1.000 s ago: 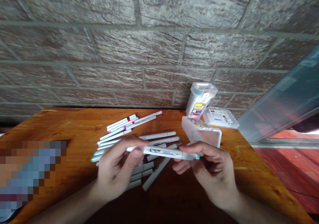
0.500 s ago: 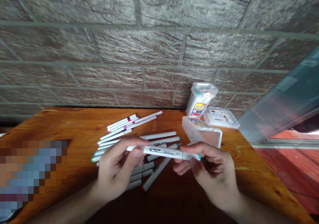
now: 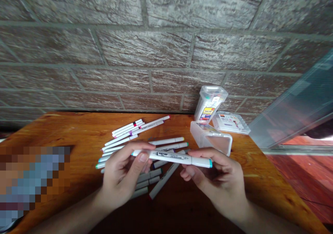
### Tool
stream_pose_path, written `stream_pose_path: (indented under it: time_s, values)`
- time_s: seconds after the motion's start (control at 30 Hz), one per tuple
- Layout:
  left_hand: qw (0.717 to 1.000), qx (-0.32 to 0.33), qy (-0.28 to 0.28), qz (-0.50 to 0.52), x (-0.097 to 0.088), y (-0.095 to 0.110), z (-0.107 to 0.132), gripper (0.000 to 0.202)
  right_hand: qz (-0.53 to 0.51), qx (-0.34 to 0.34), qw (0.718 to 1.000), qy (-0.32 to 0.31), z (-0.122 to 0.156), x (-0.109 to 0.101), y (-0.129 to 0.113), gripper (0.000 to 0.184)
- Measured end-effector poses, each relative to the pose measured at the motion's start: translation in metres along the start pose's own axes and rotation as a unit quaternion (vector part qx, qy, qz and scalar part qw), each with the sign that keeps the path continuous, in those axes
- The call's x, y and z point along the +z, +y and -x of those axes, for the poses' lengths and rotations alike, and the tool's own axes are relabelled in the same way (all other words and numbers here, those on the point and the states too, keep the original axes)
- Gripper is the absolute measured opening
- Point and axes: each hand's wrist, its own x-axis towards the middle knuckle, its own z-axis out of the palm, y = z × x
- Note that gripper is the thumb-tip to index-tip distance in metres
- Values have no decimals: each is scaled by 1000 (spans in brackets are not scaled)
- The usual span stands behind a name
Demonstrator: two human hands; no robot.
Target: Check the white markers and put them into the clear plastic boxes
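Observation:
A white marker pen (image 3: 171, 156) with turquoise ends lies level between my two hands, its printed label facing me. My left hand (image 3: 125, 175) pinches it near the left end between thumb and fingers. Toward the other end, my right hand (image 3: 221, 182) grips the marker with thumb below and index finger above; the turquoise tip sticks out past the thumb. Behind and below my hands, several more white markers (image 3: 169, 141) are spread on the table, partly hidden by the hands. Thinner white pens (image 3: 127, 128) lie together farther back.
On the wooden table (image 3: 78, 130), a clear container with markers (image 3: 208, 104) stands by the brick wall. An open, clear plastic case (image 3: 215, 140) lies in front of it, beside a flat clear box (image 3: 231, 122). A pixelated area covers the left front.
My right thumb has slid left along the marker, leaving more of its turquoise end uncovered. My left hand has barely moved.

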Motion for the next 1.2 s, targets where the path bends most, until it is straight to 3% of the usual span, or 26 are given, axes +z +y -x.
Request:
stream_pose_path:
  time_s: [0.27,0.5,0.6,0.77,0.9,1.2]
  values:
    - [999,-3,-21,-41,0,0,-1,15,-29,51,998,0,2,-1,2,8]
    - [990,-76,-5,115,9,4,1,24,-91,79,993,7,4,-2,3,18]
    - [986,-87,-10,144,9,4,2,27,-67,64,996,12,1,-3,2,18]
    - [994,-93,-40,49,6,4,-1,22,30,62,997,23,3,-7,6,9]
    - [996,-74,-37,14,6,6,-2,19,35,67,996,40,4,-7,8,9]
    - [979,-106,-20,172,7,-2,0,28,-15,58,998,27,-2,-6,5,10]
